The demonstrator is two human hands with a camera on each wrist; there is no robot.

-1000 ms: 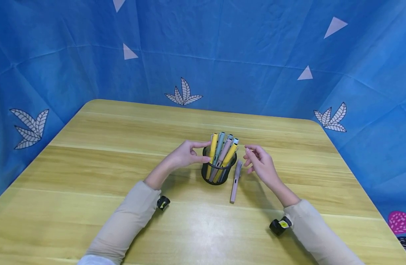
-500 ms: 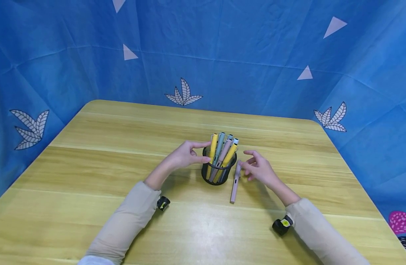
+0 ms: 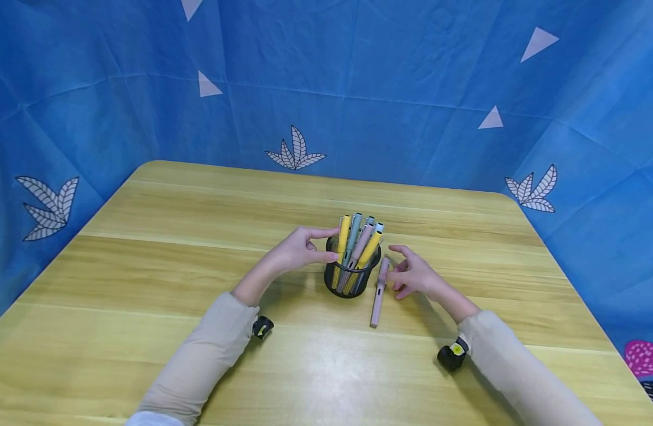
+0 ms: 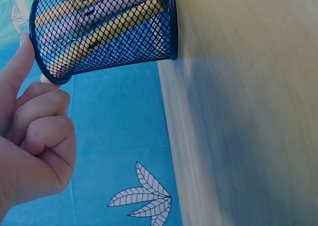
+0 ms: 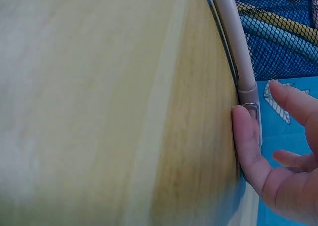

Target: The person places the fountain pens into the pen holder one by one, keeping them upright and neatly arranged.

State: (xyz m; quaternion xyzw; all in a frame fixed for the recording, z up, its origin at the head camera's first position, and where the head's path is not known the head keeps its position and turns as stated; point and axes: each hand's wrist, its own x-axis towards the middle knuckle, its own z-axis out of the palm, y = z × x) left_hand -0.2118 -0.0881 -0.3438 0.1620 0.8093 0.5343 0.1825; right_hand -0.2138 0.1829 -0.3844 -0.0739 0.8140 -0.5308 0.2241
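A black mesh pen holder [image 3: 361, 284] stands upright on the table, with several capped pens in it: yellow, green, lilac and pale blue. My left hand [image 3: 298, 249] holds the holder's rim on its left side between thumb and index finger; its other fingers are curled in the left wrist view. To the right of the holder a lilac pen [image 3: 377, 303] lies on the table, its cap end pointing away from me. At that cap is my right hand [image 3: 421, 276]. The thumb [image 5: 247, 131] touches the pen near its clip, while the index finger extends apart from it.
The light wooden table [image 3: 161, 272] has rounded far corners. Behind it hangs a blue cloth [image 3: 390, 77] with white leaves and triangles. A small black wrist camera [image 3: 452, 356] sits at my right cuff, another wrist camera [image 3: 262, 326] at the left.
My right hand has come down and toward me to the lilac pen's cap, with thumb and index finger spreading apart. The left hand, holder and lying pen stay put.
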